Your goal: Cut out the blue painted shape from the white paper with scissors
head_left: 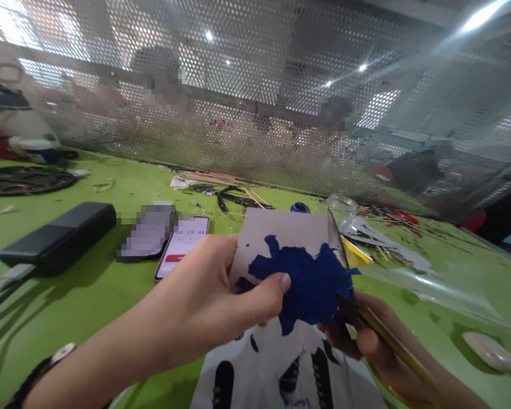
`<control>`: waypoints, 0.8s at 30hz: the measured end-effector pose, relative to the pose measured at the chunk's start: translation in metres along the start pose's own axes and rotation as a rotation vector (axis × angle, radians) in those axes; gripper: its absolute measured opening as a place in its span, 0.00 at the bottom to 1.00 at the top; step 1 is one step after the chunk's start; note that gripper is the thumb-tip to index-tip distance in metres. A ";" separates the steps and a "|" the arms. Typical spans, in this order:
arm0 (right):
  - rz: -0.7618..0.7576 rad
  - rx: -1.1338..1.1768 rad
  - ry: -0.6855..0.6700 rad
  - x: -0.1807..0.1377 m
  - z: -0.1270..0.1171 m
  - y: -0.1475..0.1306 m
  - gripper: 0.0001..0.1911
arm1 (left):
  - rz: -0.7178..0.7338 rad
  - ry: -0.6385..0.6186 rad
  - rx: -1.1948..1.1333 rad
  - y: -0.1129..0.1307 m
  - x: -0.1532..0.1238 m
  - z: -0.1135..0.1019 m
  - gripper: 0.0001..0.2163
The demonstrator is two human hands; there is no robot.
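Observation:
My left hand (204, 301) is closed on a piece of white card (285, 224), its thumb pressed on a ragged dark blue patch (310, 281) covering much of the card. The patch has uneven strips sticking out around its rim. At the card's right edge my right hand (383, 352) grips scissors with yellow handles (398, 341); one blade points up along that edge. How far the blades are apart is partly hidden by the card. Below both hands lies a white sheet with black shapes (225, 380).
Left of my hands are a black power bank (63, 233) with a cable and two phones, one showing a timer (191, 233). Farther back lie pliers (225, 199), sticks, a glass jar (341, 205) and paper scraps (392, 244). A white mouse-like object (491, 351) sits right. A perforated screen (255, 113) borders the green table.

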State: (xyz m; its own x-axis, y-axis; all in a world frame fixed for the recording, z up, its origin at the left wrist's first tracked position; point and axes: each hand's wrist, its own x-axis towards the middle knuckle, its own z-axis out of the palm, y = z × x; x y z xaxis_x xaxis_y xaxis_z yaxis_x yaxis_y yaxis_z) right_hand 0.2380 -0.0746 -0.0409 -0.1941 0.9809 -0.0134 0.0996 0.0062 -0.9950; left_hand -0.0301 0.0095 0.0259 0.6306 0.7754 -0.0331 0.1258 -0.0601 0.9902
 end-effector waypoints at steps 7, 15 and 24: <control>0.034 0.047 -0.013 -0.001 -0.002 0.007 0.32 | -0.049 0.019 0.040 0.006 -0.001 0.001 0.11; 0.048 0.037 -0.031 -0.003 -0.005 0.005 0.32 | -0.056 -0.020 0.051 0.008 -0.001 0.001 0.11; 0.189 0.046 0.076 -0.006 0.006 -0.013 0.33 | 0.004 0.019 0.040 -0.001 -0.002 -0.003 0.10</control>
State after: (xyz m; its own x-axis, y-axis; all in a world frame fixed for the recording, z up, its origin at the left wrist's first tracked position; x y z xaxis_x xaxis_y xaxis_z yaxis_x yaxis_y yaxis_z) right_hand 0.2325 -0.0817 -0.0282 -0.1016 0.9757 -0.1941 0.0823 -0.1862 -0.9791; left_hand -0.0335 0.0100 0.0255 0.6164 0.7870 -0.0257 0.1538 -0.0883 0.9841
